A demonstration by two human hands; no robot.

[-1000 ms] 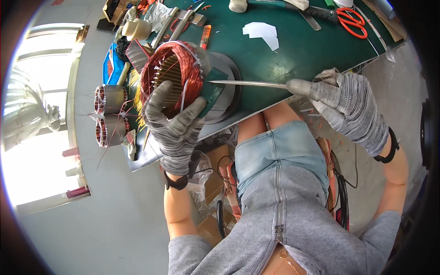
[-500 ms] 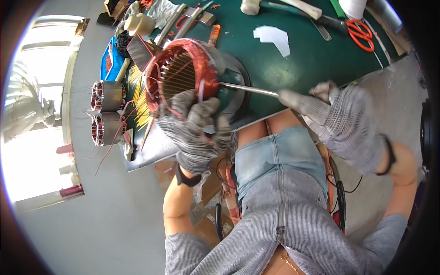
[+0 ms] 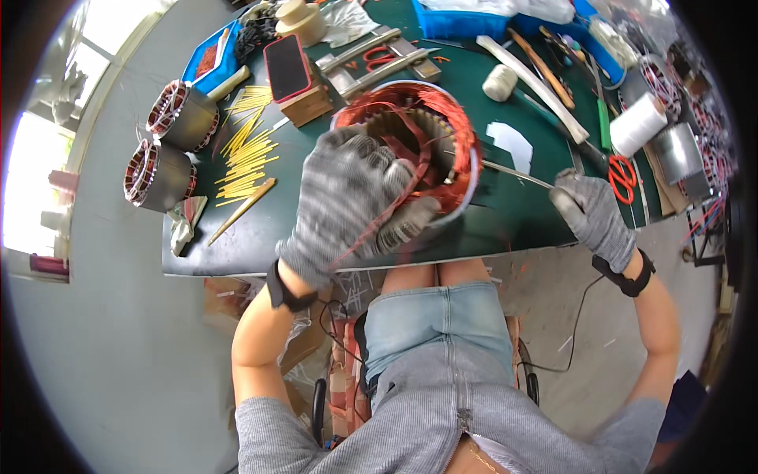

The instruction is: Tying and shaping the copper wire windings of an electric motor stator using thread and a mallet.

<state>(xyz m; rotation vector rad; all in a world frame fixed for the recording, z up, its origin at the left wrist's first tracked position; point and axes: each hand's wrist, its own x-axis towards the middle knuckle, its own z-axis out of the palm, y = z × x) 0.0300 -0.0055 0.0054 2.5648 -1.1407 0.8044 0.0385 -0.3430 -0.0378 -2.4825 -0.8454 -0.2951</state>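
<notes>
The motor stator (image 3: 460, 126), with reddish copper windings around its ribbed bore, stands near the table's front edge, its opening facing up toward me. My left hand (image 3: 347, 197), in a grey knitted glove, is at its near left rim. Its fingers are bent around thin reddish wires (image 3: 427, 158) that loop out of the bore and run down past the palm. In my gloved right hand (image 3: 591, 209) is a slim metal rod (image 3: 517, 172), gripped at its right end. The rod reaches left across the winding's right side; its tip is blurred among the wires.
Left of the stator lie yellow sticks (image 3: 249, 162), a phone on a wooden block (image 3: 304, 107) and two smaller stators (image 3: 185, 118). White paper (image 3: 512, 146), red-handled scissors (image 3: 622, 180), a mallet (image 3: 500, 82) and a thread spool (image 3: 638, 125) are to the right. Blue trays (image 3: 458, 24) stand behind.
The stator now shows its opening facing up instead of leftward. My left hand has moved to its upper left rim, onto the wires. My view has shifted, showing more of the table's right side.
</notes>
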